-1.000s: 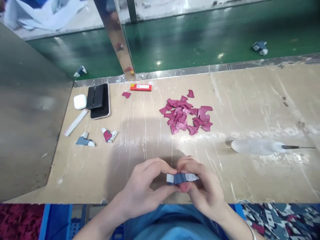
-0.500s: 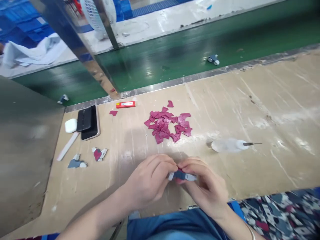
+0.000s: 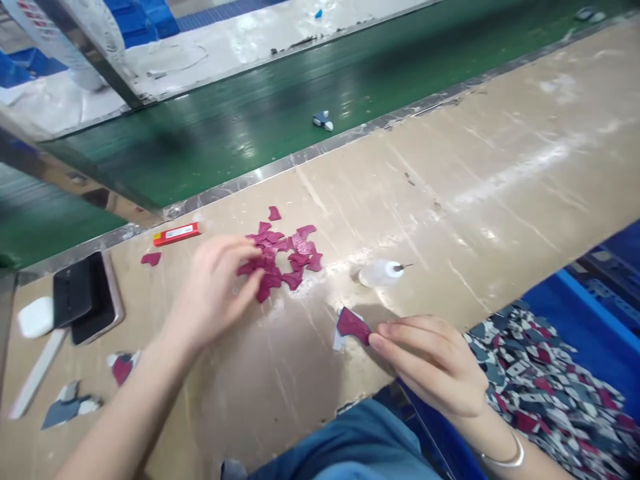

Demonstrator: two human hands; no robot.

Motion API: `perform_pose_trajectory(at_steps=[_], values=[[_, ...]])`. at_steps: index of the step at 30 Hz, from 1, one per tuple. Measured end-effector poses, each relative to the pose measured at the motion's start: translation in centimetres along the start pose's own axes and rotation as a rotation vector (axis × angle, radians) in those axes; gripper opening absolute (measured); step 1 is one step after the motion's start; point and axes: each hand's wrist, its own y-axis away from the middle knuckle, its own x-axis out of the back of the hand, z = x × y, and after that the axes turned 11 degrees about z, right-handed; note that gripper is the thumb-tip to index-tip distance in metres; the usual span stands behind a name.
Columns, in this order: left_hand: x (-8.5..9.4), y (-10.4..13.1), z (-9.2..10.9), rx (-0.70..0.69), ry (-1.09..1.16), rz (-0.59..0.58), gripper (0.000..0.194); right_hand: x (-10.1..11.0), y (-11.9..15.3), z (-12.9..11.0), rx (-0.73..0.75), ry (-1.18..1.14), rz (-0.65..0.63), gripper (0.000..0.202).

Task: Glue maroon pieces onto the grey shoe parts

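Note:
My right hand (image 3: 425, 357) pinches the edge of a small flat shoe-upper-like piece (image 3: 353, 325) between thumb and fingers. Its maroon face is upward, and a whitish part shows beneath it. Over the left side of a pile of maroon cut pieces (image 3: 273, 257) reaches my left hand (image 3: 227, 277), thumb and fingers apart, their tips at the pieces. Whether any piece is gripped there is not plain; nothing is lifted. A translucent squeeze bottle with a thin needle tip (image 3: 380, 273) lies between the pile and my right hand.
Beyond the tabletop (image 3: 440, 193) runs a green belt (image 3: 215, 147) carrying a grey-and-white piece (image 3: 323, 121). At left lie a phone (image 3: 107, 300), a white case (image 3: 36, 317) and a red box (image 3: 177, 233). A blue bin (image 3: 565, 303) full of pieces stands at lower right.
My hands have parted. The left moved from the held piece to the maroon pile; the right keeps the piece, now turned maroon side up. The view has swung right.

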Motion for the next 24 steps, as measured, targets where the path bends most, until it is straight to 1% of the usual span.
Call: perform_pose_trajectory(at_steps=[1,2,3,4,6,8,10,13,15,17,18,20,22,24], values=[[-0.9,-1.7,-2.2,0.035,-0.022,-0.048,0.020,0.3,0.2,0.3,0.001,0.024,0.009,0.041],[-2.1,-3.5,-4.4,0.074,-0.050,-0.103,0.020,0.7,0.5,0.6,-0.002,0.042,0.011,0.041],[-3.3,-5.5,-6.4,0.093,-0.057,-0.116,0.018,1.0,0.8,0.9,-0.005,0.054,0.010,0.040],[-4.7,-7.5,-8.0,0.113,-0.066,-0.142,0.020,1.3,1.1,1.1,-0.008,0.063,0.006,0.038],[-7.8,-11.5,-10.3,0.174,-0.119,-0.264,0.035,2.1,1.7,1.6,-0.021,0.088,0.008,0.029],[-10.9,-14.7,-11.2,0.185,-0.139,-0.346,0.051,3.0,2.4,2.2,-0.044,0.141,0.019,0.021],[-13.8,-17.0,-11.4,0.198,-0.151,-0.409,0.062,3.8,3.5,3.1,-0.069,0.233,0.040,0.024],[-17.7,-18.9,-11.7,0.239,-0.176,-0.453,0.068,4.6,5.4,4.6,-0.129,0.382,0.035,0.034],[-19.6,-19.7,-12.0,0.262,-0.198,-0.453,0.065,4.8,6.3,5.4,-0.200,0.450,-0.014,0.034],[-20.9,-20.4,-12.3,0.280,-0.228,-0.440,0.056,4.9,6.6,5.5,-0.254,0.495,-0.055,0.031],[-21.3,-20.8,-12.5,0.293,-0.246,-0.430,0.052,4.9,6.4,5.4,-0.266,0.509,-0.048,0.029],[-21.6,-21.4,-12.9,0.337,-0.290,-0.401,0.046,5.0,5.6,4.5,-0.274,0.506,0.008,0.023],[-21.2,-21.8,-13.2,0.398,-0.340,-0.374,0.043,4.9,4.3,3.3,-0.302,0.433,0.079,0.019],[-20.2,-21.8,-13.6,0.456,-0.382,-0.356,0.042,4.4,2.9,1.9,-0.366,0.293,0.119,0.020]])
